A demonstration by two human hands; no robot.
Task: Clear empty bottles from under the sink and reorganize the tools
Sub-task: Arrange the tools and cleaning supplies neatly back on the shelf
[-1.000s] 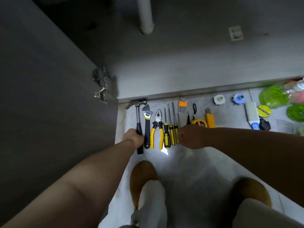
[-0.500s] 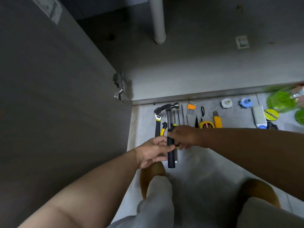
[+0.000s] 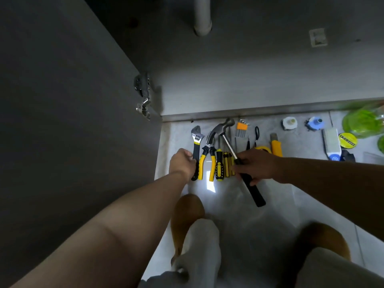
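Note:
A row of tools lies on the pale floor in front of the open sink cabinet. My right hand (image 3: 256,166) grips the hammer (image 3: 226,142) by its black handle, holding it tilted above the screwdrivers (image 3: 225,165), head toward the cabinet. My left hand (image 3: 182,163) closes on the black handle of the adjustable wrench (image 3: 196,142) at the row's left end. Yellow-handled pliers (image 3: 205,159) lie between the wrench and the screwdrivers. Green plastic bottles (image 3: 363,123) lie at the far right.
The open cabinet door (image 3: 72,121) with its hinge (image 3: 143,96) stands on the left. A white drain pipe (image 3: 202,17) hangs inside the cabinet. Hex keys (image 3: 242,129), a yellow utility knife (image 3: 276,146), tape rolls (image 3: 289,123), a brush (image 3: 331,144) lie further right. My knees and slippers are below.
The hammer went from my left hand at the row's left end into my right hand, now tilted over the screwdrivers. My left hand moved back left onto the wrench handle.

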